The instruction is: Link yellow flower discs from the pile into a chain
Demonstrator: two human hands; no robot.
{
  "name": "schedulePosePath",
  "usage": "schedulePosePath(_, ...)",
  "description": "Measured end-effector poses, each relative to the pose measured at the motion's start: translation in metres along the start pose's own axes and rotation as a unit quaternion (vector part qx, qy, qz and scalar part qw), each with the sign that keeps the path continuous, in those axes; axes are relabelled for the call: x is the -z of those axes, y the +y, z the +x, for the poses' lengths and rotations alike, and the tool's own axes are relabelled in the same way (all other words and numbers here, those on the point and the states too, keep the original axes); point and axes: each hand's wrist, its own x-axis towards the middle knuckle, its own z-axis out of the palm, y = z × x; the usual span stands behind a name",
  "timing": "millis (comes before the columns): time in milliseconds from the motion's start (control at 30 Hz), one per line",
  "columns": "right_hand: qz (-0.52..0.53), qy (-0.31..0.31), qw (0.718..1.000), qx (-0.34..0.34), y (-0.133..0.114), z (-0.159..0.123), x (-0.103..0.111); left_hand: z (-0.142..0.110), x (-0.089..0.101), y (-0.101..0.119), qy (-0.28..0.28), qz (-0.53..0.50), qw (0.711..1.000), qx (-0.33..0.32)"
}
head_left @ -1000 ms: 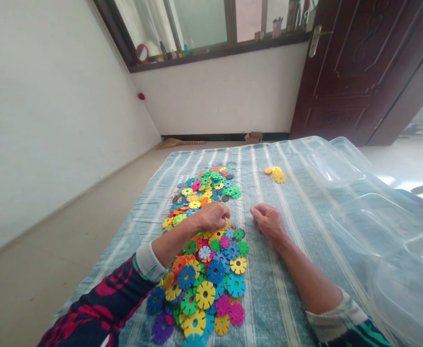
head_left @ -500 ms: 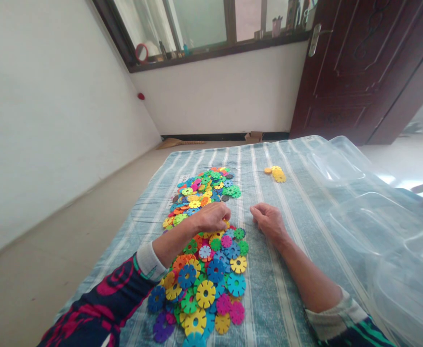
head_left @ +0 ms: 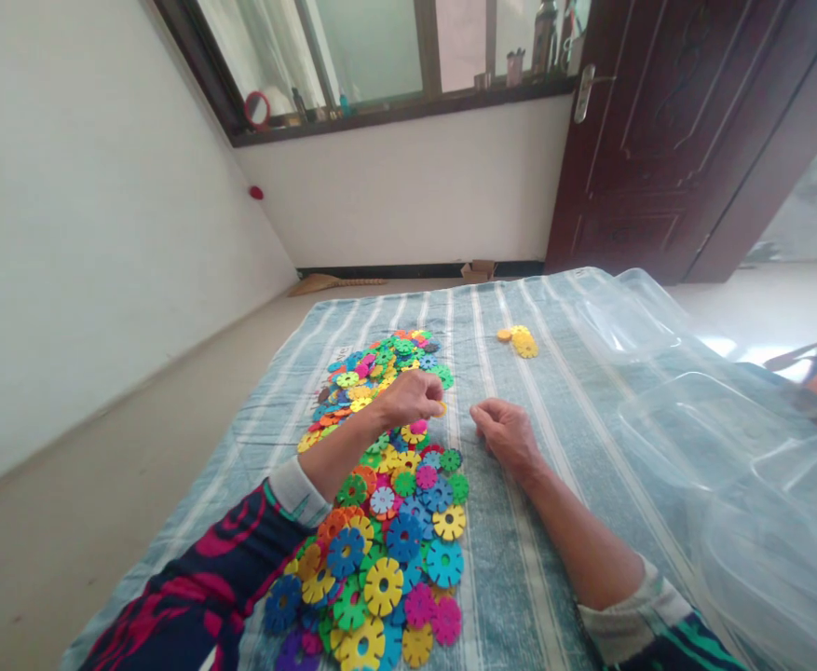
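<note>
Moved since 0.5 s ago: the left hand (head_left: 412, 399) has risen from the pile, and a pink piece (head_left: 418, 427) now shows below its fingertips; the whole view has also shifted a little.
Left hand: grasping a yellow piece (head_left: 442, 408), pinched at the fingertips, its edge poking out towards the right hand (head_left: 506, 431).
Right hand: loosely clenched just beside the pile, apart from the left; whether it holds anything inside cannot be told.
Pile: many notched discs (head_left: 384, 587) in yellow, blue, green, orange, pink and purple, overlapping in a long strip under and around the left forearm.
Yellow group: a few yellow discs (head_left: 525, 347) lie beyond the right hand, well apart from the pile.
Containers: at least 3 clear plastic containers (head_left: 701, 438) at the right side.
Cloth: blue-green with pale stripes, this striped cloth (head_left: 562, 391) lies under the discs.
Background: a dark red door (head_left: 649, 121), a window (head_left: 362, 47) and, on its sill, a red-rimmed mirror (head_left: 257, 110).
Floor: a small cardboard box (head_left: 478, 271) near the wall.
</note>
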Motion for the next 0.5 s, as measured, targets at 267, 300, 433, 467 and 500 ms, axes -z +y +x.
schedulePosePath(267, 0.023, 0.004, 1.0, -0.001, 0.0, 0.002, -0.002, 0.082, -0.03, 0.004, 0.093, -0.017, 0.995, 0.033)
schedulePosePath(300, 0.025, 0.005, 1.0, -0.001, 0.0, 0.002, -0.003, 0.091, -0.032, 0.005, 0.099, -0.014, 0.994, 0.035)
schedulePosePath(433, 0.021, 0.002, 1.0, -0.002, -0.001, 0.002, -0.003, 0.124, -0.035, 0.013, 0.124, 0.004, 0.992, 0.038)
schedulePosePath(467, 0.019, 0.001, 1.0, -0.003, -0.001, 0.002, -0.003, 0.132, -0.035, 0.015, 0.132, 0.01, 0.991, 0.036)
schedulePosePath(500, 0.018, 0.001, 1.0, -0.003, -0.002, 0.002, -0.003, 0.14, -0.034, 0.018, 0.14, 0.016, 0.989, 0.034)
